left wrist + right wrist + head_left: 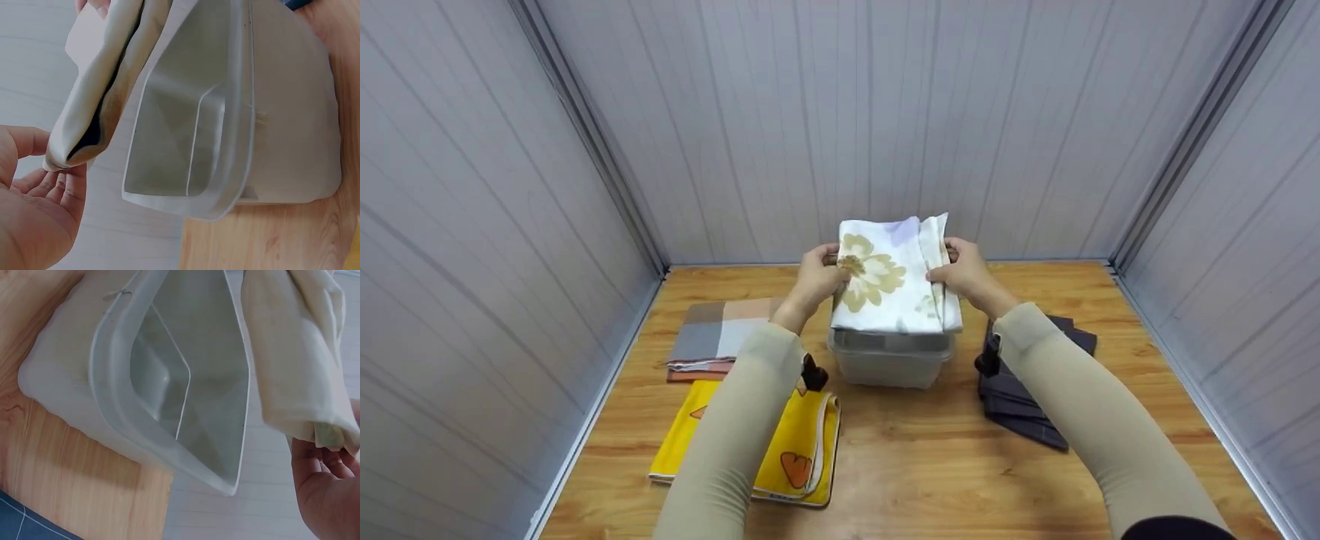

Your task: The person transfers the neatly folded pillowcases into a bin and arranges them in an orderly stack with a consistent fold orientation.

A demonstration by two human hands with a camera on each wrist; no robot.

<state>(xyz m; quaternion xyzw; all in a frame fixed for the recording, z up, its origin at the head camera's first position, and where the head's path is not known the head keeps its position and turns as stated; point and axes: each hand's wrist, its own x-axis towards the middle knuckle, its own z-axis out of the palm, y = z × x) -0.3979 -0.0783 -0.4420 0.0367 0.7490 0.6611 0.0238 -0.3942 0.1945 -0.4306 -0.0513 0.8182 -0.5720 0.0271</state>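
A folded white cloth (885, 277) with a tan flower print is held up by both hands above a translucent plastic box (892, 364). My left hand (819, 279) pinches its left edge, thumb in front and fingers behind. At the right edge my right hand (966, 274) pinches it in the same way. Both wrist views show the cloth as a thick folded roll, apart from the rim of the open box (169, 135). No contents show in the visible part of the box (185, 394).
A checked folded cloth (709, 330) lies left of the box, with a yellow folded cloth (802, 442) printed with orange shapes nearer the front. Dark folded cloth (1020, 405) lies to the right. Pale panel walls (840, 112) enclose the wooden surface (930, 472) at the back and sides.
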